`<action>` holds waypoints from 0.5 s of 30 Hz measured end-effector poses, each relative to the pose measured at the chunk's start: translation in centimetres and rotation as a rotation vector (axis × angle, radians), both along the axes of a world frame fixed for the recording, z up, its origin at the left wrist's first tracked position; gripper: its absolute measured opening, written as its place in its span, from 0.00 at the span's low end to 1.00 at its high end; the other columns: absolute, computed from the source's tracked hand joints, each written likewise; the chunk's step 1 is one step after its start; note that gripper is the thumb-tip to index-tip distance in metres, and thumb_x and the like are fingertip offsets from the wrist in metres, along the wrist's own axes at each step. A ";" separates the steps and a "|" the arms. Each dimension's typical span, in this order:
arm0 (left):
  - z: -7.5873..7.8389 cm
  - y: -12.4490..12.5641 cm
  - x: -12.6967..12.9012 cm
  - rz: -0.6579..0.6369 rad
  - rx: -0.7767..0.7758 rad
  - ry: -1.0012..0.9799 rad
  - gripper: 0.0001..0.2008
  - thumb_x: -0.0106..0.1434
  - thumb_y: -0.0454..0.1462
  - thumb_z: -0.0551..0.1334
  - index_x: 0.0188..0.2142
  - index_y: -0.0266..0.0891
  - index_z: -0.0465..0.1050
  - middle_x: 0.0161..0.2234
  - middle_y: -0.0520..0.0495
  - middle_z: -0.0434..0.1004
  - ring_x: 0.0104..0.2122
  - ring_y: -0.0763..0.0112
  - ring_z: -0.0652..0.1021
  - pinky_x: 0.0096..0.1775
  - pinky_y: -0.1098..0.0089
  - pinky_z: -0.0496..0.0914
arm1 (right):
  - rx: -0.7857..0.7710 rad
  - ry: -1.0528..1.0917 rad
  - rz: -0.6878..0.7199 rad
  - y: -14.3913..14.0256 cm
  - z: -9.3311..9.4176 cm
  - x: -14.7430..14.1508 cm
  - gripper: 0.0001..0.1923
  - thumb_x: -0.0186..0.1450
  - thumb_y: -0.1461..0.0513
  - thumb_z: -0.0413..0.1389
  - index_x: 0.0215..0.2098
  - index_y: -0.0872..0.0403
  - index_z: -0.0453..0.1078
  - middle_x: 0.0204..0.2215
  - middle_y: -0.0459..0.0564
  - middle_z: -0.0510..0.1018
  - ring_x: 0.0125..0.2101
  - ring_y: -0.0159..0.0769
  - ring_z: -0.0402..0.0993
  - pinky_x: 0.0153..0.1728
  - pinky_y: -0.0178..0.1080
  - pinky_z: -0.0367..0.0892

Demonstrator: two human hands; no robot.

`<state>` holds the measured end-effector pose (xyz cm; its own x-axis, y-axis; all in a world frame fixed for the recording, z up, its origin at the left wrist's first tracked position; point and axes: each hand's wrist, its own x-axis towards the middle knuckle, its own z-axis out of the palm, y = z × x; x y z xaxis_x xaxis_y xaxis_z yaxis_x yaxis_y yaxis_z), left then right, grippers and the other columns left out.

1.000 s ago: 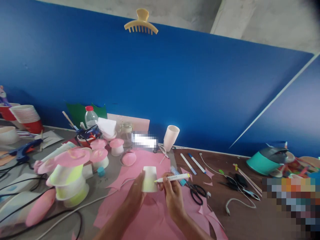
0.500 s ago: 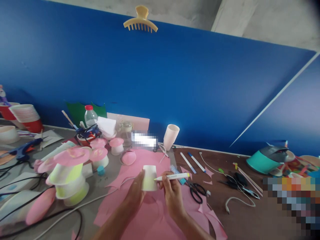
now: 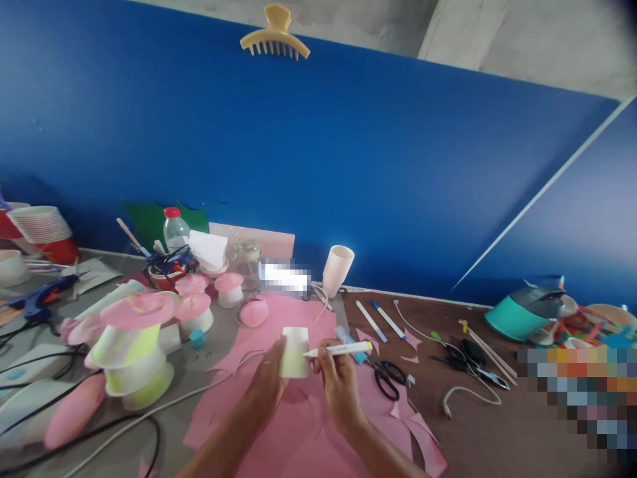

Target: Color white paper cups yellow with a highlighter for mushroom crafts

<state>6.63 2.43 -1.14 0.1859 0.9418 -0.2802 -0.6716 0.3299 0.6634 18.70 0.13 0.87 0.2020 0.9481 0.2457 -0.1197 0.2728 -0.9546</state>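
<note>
My left hand (image 3: 269, 373) is closed around the side of a small white paper cup (image 3: 294, 352), which has pale yellow colouring on its lower part. In my right hand (image 3: 337, 382) is a white marker (image 3: 341, 348) with a yellow end. Its tip points left and meets, or nearly meets, the cup's right side. Both hands are above a large sheet of pink paper (image 3: 293, 431). Black-handled scissors (image 3: 387, 378) lie just right of my right hand, beside a light blue item (image 3: 359, 357).
Left stand a yellow-and-white cup model with a pink top (image 3: 134, 352), smaller pink-topped cups (image 3: 229, 289) and a glue gun (image 3: 42, 299). A tall white cup (image 3: 338, 271) leans near the blue partition (image 3: 318, 146). Two markers (image 3: 388, 320), cables and a teal container (image 3: 512, 315) are on the right.
The whole view has shifted slightly, so everything sits a little further left and up. Both hands keep their hold on the cup and marker; the marker tip stays at the cup's right side.
</note>
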 end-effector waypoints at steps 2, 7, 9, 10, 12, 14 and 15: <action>0.3 -0.1 0.1 -0.002 0.013 0.021 0.20 0.52 0.51 0.70 0.32 0.36 0.76 0.28 0.47 0.79 0.39 0.58 0.78 0.46 0.63 0.69 | -0.003 0.015 0.015 -0.1 0.1 0.0 0.21 0.62 0.46 0.58 0.24 0.53 0.66 0.17 0.42 0.66 0.20 0.32 0.62 0.24 0.36 0.60; 0.1 0.0 0.0 0.020 -0.008 0.023 0.21 0.49 0.51 0.71 0.31 0.36 0.75 0.26 0.49 0.78 0.36 0.61 0.78 0.45 0.64 0.68 | -0.011 0.032 0.026 0.0 0.1 -0.1 0.22 0.62 0.45 0.59 0.22 0.53 0.65 0.17 0.42 0.65 0.20 0.32 0.62 0.24 0.35 0.61; -0.2 0.1 -0.1 0.028 -0.026 0.011 0.21 0.49 0.50 0.72 0.32 0.35 0.76 0.26 0.49 0.77 0.34 0.62 0.77 0.45 0.64 0.68 | -0.002 0.028 0.007 0.0 0.1 -0.1 0.22 0.62 0.45 0.58 0.23 0.53 0.65 0.17 0.43 0.66 0.21 0.32 0.63 0.25 0.36 0.62; -0.3 0.1 -0.1 0.033 -0.035 0.006 0.21 0.49 0.50 0.72 0.33 0.35 0.76 0.26 0.49 0.77 0.33 0.63 0.77 0.45 0.64 0.68 | 0.002 0.029 -0.001 0.0 0.1 -0.1 0.22 0.62 0.45 0.57 0.23 0.53 0.66 0.17 0.43 0.66 0.21 0.33 0.63 0.25 0.36 0.62; -0.3 0.1 -0.1 0.035 -0.033 0.001 0.22 0.51 0.51 0.71 0.34 0.35 0.76 0.28 0.48 0.78 0.34 0.63 0.77 0.44 0.64 0.69 | 0.003 0.033 -0.005 0.0 0.1 -0.1 0.21 0.62 0.45 0.58 0.24 0.52 0.67 0.17 0.42 0.66 0.21 0.33 0.63 0.25 0.36 0.62; -0.2 0.0 0.0 0.022 -0.020 0.000 0.22 0.52 0.52 0.70 0.34 0.35 0.77 0.28 0.47 0.79 0.33 0.62 0.77 0.43 0.64 0.69 | -0.006 0.048 -0.003 -0.1 0.2 -0.1 0.21 0.61 0.45 0.59 0.24 0.52 0.66 0.17 0.42 0.66 0.21 0.32 0.62 0.25 0.36 0.62; -0.1 -0.1 0.0 0.020 -0.016 0.004 0.21 0.52 0.52 0.70 0.33 0.35 0.77 0.28 0.47 0.79 0.33 0.62 0.77 0.42 0.64 0.69 | -0.015 0.055 0.002 -0.1 0.2 -0.1 0.21 0.61 0.45 0.59 0.23 0.52 0.66 0.17 0.42 0.66 0.20 0.32 0.62 0.25 0.36 0.61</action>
